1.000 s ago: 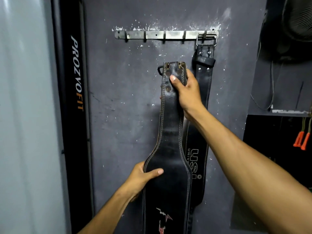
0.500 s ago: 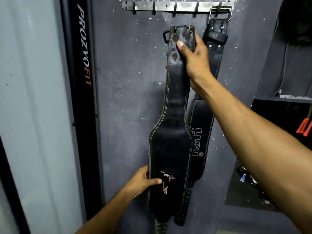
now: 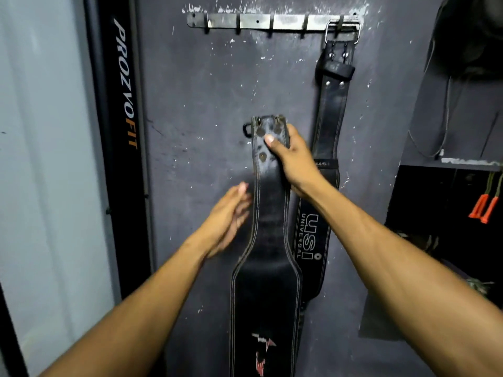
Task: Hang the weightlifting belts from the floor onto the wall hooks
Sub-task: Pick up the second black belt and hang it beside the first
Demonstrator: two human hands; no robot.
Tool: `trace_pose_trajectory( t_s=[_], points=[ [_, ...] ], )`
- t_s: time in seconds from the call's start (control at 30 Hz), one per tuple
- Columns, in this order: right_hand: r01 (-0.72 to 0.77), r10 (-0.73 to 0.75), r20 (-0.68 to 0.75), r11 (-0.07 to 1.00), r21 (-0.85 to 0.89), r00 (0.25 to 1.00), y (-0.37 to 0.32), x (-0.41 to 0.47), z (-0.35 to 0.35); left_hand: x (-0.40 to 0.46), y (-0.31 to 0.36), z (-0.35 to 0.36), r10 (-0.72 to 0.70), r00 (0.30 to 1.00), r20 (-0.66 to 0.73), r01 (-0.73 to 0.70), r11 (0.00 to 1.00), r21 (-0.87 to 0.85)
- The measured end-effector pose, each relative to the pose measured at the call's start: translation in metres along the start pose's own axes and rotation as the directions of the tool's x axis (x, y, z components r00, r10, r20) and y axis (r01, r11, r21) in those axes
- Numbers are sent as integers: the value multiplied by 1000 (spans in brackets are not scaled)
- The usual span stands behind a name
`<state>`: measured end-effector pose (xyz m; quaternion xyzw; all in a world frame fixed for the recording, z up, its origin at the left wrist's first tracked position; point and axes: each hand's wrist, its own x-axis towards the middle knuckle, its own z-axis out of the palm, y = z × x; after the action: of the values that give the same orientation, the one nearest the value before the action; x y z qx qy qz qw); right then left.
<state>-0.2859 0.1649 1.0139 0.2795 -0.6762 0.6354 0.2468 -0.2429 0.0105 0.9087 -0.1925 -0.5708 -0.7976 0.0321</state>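
Observation:
My right hand (image 3: 292, 159) grips the upper end of a black stitched weightlifting belt (image 3: 265, 281), which hangs straight down in front of the dark wall, well below the hooks. A small dark ring (image 3: 247, 130) sticks out at the left of its top. My left hand (image 3: 227, 216) is beside the belt's narrow part with fingers spread, holding nothing. A metal hook rail (image 3: 255, 21) with several hooks is fixed high on the wall. A second black belt marked USI (image 3: 313, 232) hangs by its buckle from the rightmost hook, partly behind my right hand.
A black upright panel with PROZVOFIT lettering (image 3: 125, 83) stands at the left, beside a pale wall. At the right are a dark recess with a ledge (image 3: 468, 160), loose cables, and orange-handled items (image 3: 484, 210).
The belt's top sits lower under the rail than half a second ago. My left hand has let go of the belt's wide lower part and risen beside the narrow part, fingers spread.

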Motion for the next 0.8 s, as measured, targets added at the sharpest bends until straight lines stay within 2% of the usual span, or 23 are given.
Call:
trace_pose_trajectory(
  t_s=[0.1,0.17,0.23,0.33,0.4,0.5,0.6,0.67,0.8],
  points=[
    [4,5,66,992,-126,998,13,-16,8,30,52,26,112,991,-76,-118,989,-84],
    [-10,34,111,979,-202,993,21,-29,12,44,72,37,107,980,-166,-134,978,-159],
    [-1,33,124,968,-252,992,30,-43,13,53,78,43,104,962,-253,-143,980,-141],
    [-63,67,35,993,-100,997,46,-67,7,55,70,50,161,956,-244,-186,979,-84],
    [-131,128,66,990,52,990,63,-92,0,55,65,52,201,951,-235,-224,971,-79],
    [-165,161,156,986,14,975,92,-132,-2,60,63,51,247,944,-219,-270,959,-82],
    [-155,147,100,985,76,984,104,-143,-1,60,63,56,285,938,-197,-298,954,-38],
    [-199,187,113,974,110,976,110,-151,-5,61,66,58,306,932,-193,-316,948,-23],
    [-330,339,220,941,-76,915,147,-198,-9,65,83,59,344,919,-193,-355,935,-24]
  ],
)
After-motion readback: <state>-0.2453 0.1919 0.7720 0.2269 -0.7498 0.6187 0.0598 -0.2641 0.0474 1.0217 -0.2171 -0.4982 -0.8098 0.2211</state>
